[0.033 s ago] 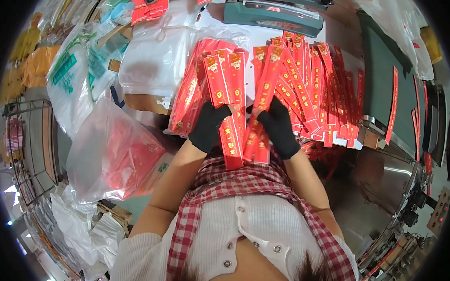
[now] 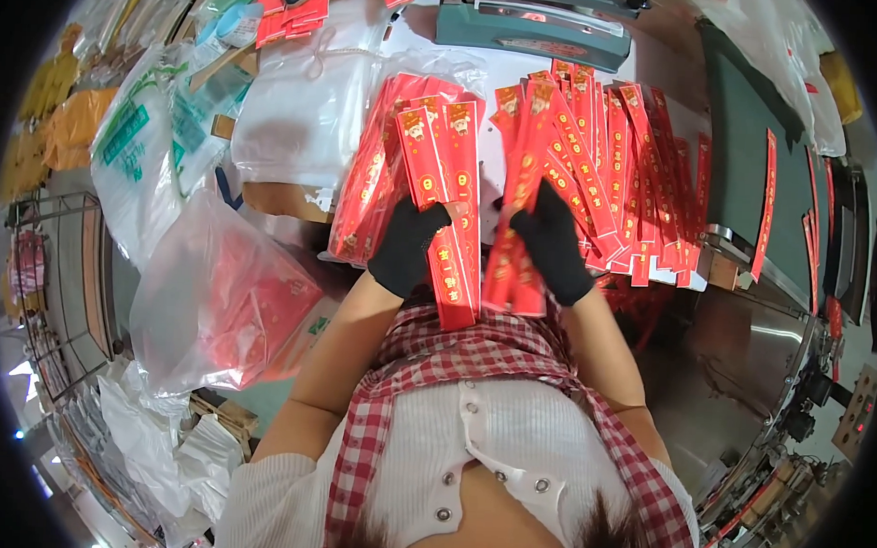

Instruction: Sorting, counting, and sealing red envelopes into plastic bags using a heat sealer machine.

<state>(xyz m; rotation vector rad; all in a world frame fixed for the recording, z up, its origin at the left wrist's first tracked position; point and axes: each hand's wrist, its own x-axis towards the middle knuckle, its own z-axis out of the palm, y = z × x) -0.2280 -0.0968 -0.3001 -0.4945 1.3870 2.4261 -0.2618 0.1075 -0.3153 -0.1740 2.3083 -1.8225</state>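
Observation:
Both hands wear black fingerless gloves. My left hand [image 2: 411,244] is closed around long red paper strips [image 2: 455,275] with gold print and a small figure at the top. Beside it my right hand [image 2: 554,241] grips more red strips [image 2: 508,267], slightly smeared by motion. A narrow gap parts the two bunches, which stand nearly upright before my apron. To the right lies a wide, loose fan of the same strips [image 2: 644,185]. Left of my left hand, another stack of red strips [image 2: 365,175] rests partly in clear plastic.
A teal sealing machine [image 2: 534,31] stands at the table's back. Clear plastic bags [image 2: 304,115] are piled at back left, and a bag with red contents [image 2: 225,305] sits near left. A dark green surface [image 2: 753,111] with a few strips is on the right.
My right hand has shifted slightly right with its strips, widening the gap to the left bunch. The left hand stays in place.

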